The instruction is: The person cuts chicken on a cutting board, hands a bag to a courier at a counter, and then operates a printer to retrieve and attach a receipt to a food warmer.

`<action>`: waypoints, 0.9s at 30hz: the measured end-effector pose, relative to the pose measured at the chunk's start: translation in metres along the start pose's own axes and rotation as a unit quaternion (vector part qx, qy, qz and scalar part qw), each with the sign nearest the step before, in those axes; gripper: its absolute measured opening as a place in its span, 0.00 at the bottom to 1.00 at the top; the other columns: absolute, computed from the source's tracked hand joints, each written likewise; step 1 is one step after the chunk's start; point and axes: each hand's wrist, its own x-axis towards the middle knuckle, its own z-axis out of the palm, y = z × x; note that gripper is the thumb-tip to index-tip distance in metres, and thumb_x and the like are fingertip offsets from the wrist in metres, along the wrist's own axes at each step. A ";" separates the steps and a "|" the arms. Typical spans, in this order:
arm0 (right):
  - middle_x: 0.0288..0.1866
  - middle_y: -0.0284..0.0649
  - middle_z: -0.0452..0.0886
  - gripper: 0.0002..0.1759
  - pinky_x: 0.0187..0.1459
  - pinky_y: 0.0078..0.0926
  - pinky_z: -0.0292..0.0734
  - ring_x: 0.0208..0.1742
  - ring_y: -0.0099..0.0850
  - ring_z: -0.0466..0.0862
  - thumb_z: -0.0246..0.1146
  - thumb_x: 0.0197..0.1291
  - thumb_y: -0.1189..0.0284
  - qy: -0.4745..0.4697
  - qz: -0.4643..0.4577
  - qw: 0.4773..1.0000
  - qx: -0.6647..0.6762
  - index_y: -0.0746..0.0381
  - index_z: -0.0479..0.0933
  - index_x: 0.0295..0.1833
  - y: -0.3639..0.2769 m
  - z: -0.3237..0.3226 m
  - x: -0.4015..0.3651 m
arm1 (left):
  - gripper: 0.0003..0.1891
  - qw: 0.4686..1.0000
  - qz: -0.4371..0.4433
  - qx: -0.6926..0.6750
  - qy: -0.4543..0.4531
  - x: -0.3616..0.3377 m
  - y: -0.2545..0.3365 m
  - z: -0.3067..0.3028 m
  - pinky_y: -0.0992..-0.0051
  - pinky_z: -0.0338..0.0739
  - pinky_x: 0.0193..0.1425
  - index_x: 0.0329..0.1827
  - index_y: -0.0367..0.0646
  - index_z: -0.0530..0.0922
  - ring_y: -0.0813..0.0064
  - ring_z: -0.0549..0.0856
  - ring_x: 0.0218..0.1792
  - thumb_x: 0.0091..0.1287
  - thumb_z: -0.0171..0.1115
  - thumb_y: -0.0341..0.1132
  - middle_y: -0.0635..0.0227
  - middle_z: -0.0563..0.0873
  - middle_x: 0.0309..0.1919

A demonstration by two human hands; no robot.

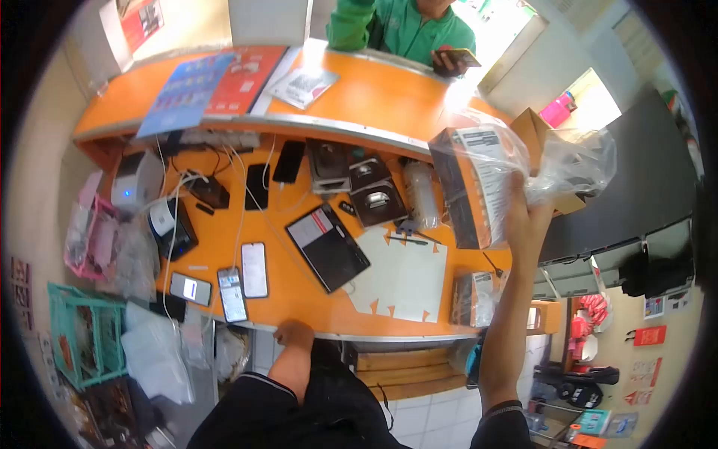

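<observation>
My right hand [527, 213] grips the gathered neck of a clear plastic bag [572, 161], raised over the right side of the counter. Inside the bag is a dark and orange box [471, 187] with a printed label. Behind it an open brown cardboard box [532, 135] shows in part. My left hand [294, 333] is at the desk's front edge, its fingers curled; nothing can be made out in it. Nearest to that hand are two lit phones [254, 269] and a black notebook [327, 247] on the orange desk [299, 303].
Across the raised orange counter [374, 97] a person in green [404, 30] holds a phone. Black boxes [378, 200], a white sheet [404, 277] and a bagged box [473, 299] lie on the desk. Cables, a printer [137, 179] and a green basket [88, 337] are at left.
</observation>
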 end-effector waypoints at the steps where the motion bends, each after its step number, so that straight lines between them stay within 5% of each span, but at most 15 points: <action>1: 0.35 0.41 0.82 0.14 0.40 0.29 0.73 0.37 0.23 0.76 0.65 0.70 0.70 0.011 -0.033 0.999 0.010 0.75 0.79 0.42 -0.001 0.002 -0.005 | 0.15 1.000 0.003 -0.001 -0.020 0.002 0.001 -0.002 0.51 0.76 0.40 0.51 0.53 0.87 0.59 0.87 0.47 0.67 0.59 0.43 0.66 0.89 0.47; 2: 0.35 0.49 0.84 0.15 0.43 0.34 0.75 0.37 0.31 0.79 0.65 0.69 0.71 0.016 -0.032 0.999 0.009 0.76 0.79 0.45 -0.001 0.004 -0.009 | 0.15 0.999 0.010 -0.003 -0.044 0.003 0.000 -0.006 0.50 0.76 0.42 0.53 0.52 0.86 0.58 0.86 0.49 0.68 0.59 0.43 0.65 0.88 0.49; 5: 0.33 0.40 0.82 0.21 0.41 0.27 0.74 0.38 0.21 0.77 0.66 0.71 0.62 0.032 -0.020 0.997 -0.072 0.74 0.80 0.44 0.008 0.006 -0.025 | 0.18 0.991 0.028 -0.015 -0.127 0.005 -0.001 -0.021 0.47 0.76 0.49 0.60 0.51 0.82 0.55 0.85 0.55 0.70 0.59 0.43 0.63 0.86 0.56; 8: 0.37 0.48 0.86 0.20 0.44 0.32 0.76 0.40 0.28 0.80 0.66 0.70 0.64 0.043 -0.009 0.995 -0.085 0.75 0.80 0.48 0.002 0.009 -0.039 | 0.22 0.982 0.043 -0.021 -0.182 -0.001 -0.004 -0.038 0.44 0.76 0.56 0.67 0.49 0.79 0.51 0.83 0.60 0.71 0.58 0.43 0.61 0.84 0.63; 10: 0.40 0.52 0.87 0.19 0.46 0.34 0.76 0.39 0.32 0.82 0.66 0.69 0.65 0.029 0.016 0.995 -0.097 0.74 0.81 0.49 -0.002 0.007 -0.044 | 0.19 0.987 0.076 -0.028 -0.142 0.005 -0.007 -0.029 0.37 0.74 0.55 0.63 0.53 0.83 0.46 0.82 0.61 0.72 0.58 0.43 0.61 0.84 0.63; 13: 0.36 0.49 0.86 0.18 0.45 0.35 0.76 0.38 0.30 0.79 0.66 0.70 0.65 0.035 0.000 0.978 -0.206 0.74 0.81 0.45 0.028 0.009 -0.035 | 0.19 0.987 0.105 -0.116 -0.016 -0.006 -0.014 -0.024 0.50 0.79 0.61 0.62 0.51 0.84 0.53 0.81 0.65 0.70 0.58 0.39 0.59 0.83 0.65; 15: 0.32 0.44 0.83 0.19 0.41 0.34 0.75 0.35 0.27 0.76 0.67 0.69 0.64 0.013 0.014 0.975 -0.221 0.73 0.80 0.42 0.023 0.007 -0.022 | 0.17 0.984 0.150 -0.042 -0.084 0.025 -0.010 0.008 0.37 0.75 0.54 0.60 0.55 0.85 0.51 0.82 0.63 0.70 0.61 0.41 0.65 0.85 0.62; 17: 0.28 0.39 0.80 0.19 0.36 0.31 0.73 0.32 0.24 0.72 0.68 0.69 0.63 -0.011 0.062 0.966 -0.251 0.72 0.79 0.39 0.000 0.007 -0.006 | 0.17 0.976 0.100 0.014 -0.194 0.014 -0.005 -0.023 0.37 0.76 0.54 0.59 0.56 0.86 0.54 0.82 0.63 0.69 0.61 0.41 0.65 0.85 0.62; 20: 0.29 0.38 0.81 0.19 0.36 0.27 0.73 0.33 0.21 0.74 0.68 0.68 0.62 -0.014 -0.048 0.943 -0.328 0.72 0.80 0.42 0.009 0.014 0.025 | 0.16 0.977 0.140 -0.001 -0.160 0.015 -0.009 -0.012 0.40 0.77 0.54 0.59 0.56 0.86 0.54 0.82 0.63 0.70 0.61 0.41 0.66 0.85 0.61; 22: 0.30 0.38 0.82 0.18 0.37 0.27 0.73 0.34 0.21 0.75 0.69 0.68 0.63 0.038 -0.132 0.970 -0.202 0.72 0.81 0.42 0.035 0.020 0.044 | 0.16 0.969 0.142 -0.001 -0.204 0.012 -0.008 -0.022 0.42 0.78 0.54 0.59 0.56 0.86 0.54 0.82 0.63 0.70 0.61 0.42 0.66 0.85 0.62; 23: 0.31 0.38 0.83 0.18 0.37 0.27 0.74 0.34 0.22 0.76 0.69 0.68 0.64 0.033 -0.130 0.969 -0.207 0.72 0.81 0.43 0.041 0.022 0.047 | 0.16 0.962 0.136 0.001 -0.235 0.013 -0.007 -0.032 0.43 0.78 0.54 0.59 0.56 0.86 0.54 0.82 0.63 0.70 0.61 0.42 0.67 0.85 0.62; 24: 0.32 0.39 0.84 0.17 0.38 0.27 0.74 0.34 0.22 0.77 0.70 0.67 0.65 0.032 -0.135 0.968 -0.210 0.72 0.81 0.44 0.046 0.025 0.052 | 0.16 0.976 0.159 -0.032 -0.147 0.011 -0.011 -0.022 0.44 0.79 0.53 0.59 0.55 0.86 0.54 0.82 0.64 0.70 0.61 0.42 0.67 0.84 0.63; 26: 0.35 0.41 0.86 0.16 0.41 0.28 0.76 0.37 0.23 0.80 0.71 0.66 0.68 0.049 -0.123 0.968 -0.213 0.73 0.81 0.47 0.048 0.032 0.061 | 0.16 0.982 0.146 -0.042 -0.114 0.018 -0.008 -0.011 0.45 0.80 0.54 0.59 0.56 0.85 0.54 0.81 0.64 0.71 0.60 0.44 0.68 0.83 0.64; 27: 0.36 0.43 0.87 0.16 0.42 0.28 0.77 0.38 0.23 0.81 0.71 0.65 0.69 0.057 -0.117 0.968 -0.214 0.73 0.81 0.48 0.049 0.036 0.065 | 0.16 0.978 0.111 -0.013 -0.176 0.023 -0.007 -0.011 0.45 0.79 0.55 0.60 0.56 0.85 0.54 0.81 0.65 0.72 0.60 0.44 0.68 0.83 0.65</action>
